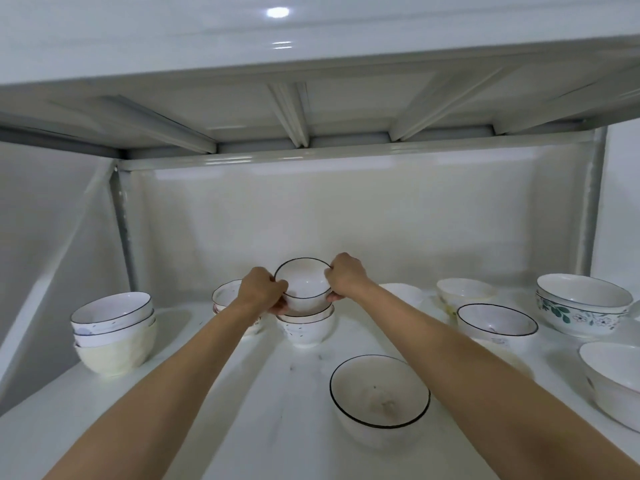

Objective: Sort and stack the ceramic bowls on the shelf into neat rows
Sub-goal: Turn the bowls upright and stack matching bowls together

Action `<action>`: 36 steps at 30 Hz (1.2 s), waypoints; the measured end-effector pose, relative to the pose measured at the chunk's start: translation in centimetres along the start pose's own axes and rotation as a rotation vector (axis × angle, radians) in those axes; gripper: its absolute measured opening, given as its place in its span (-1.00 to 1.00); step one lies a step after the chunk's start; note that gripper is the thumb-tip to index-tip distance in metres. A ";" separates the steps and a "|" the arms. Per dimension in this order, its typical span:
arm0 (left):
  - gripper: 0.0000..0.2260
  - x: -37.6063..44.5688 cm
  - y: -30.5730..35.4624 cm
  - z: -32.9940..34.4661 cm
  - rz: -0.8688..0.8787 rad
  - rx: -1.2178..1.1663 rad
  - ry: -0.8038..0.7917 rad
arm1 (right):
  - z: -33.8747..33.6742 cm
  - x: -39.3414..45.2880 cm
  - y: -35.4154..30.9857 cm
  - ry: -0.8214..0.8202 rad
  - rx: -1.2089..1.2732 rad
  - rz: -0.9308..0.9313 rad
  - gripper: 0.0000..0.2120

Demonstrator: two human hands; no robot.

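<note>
My left hand (264, 289) and right hand (346, 277) grip a black-rimmed bowl (303, 284) by opposite rim edges, held tilted just above the centre stack (306, 325) on the shelf (263, 393); two-sided grip for level nesting, I judge.

Single head-worn wide-angle view, taken from my own eye level in front of the white shelf (242, 427), facing forward and slightly down into its bay. The lens sits close: my forearms enter from the bottom edge and reach toward the shelf's back wall, where my left hand (260, 289) and right hand (346, 276) appear mid-frame. The underside of the board above the shelf fills the upper third. Wide-angle bending curves the shelf's edges. No second view shares this scene
</note>
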State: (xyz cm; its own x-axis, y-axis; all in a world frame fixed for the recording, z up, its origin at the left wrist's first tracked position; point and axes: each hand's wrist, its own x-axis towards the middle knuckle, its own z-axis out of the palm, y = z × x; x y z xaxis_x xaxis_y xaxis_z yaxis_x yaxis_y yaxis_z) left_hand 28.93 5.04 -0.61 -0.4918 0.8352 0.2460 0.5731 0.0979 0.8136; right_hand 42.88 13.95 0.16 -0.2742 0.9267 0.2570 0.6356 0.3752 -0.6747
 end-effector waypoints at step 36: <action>-0.49 -7.7 2.1 1.8 0.065 0.270 -0.909 | -7.4 -6.4 4.2 -0.789 -0.086 0.078 -0.59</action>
State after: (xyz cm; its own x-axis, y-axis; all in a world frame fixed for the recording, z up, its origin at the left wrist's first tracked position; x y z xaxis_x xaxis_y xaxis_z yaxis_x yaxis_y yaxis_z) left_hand 35.07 -0.22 -1.76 0.1794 0.9337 -0.3098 0.7697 0.0629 0.6353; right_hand 52.62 9.74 0.80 -0.6360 0.6740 -0.3759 0.7186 0.3397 -0.6068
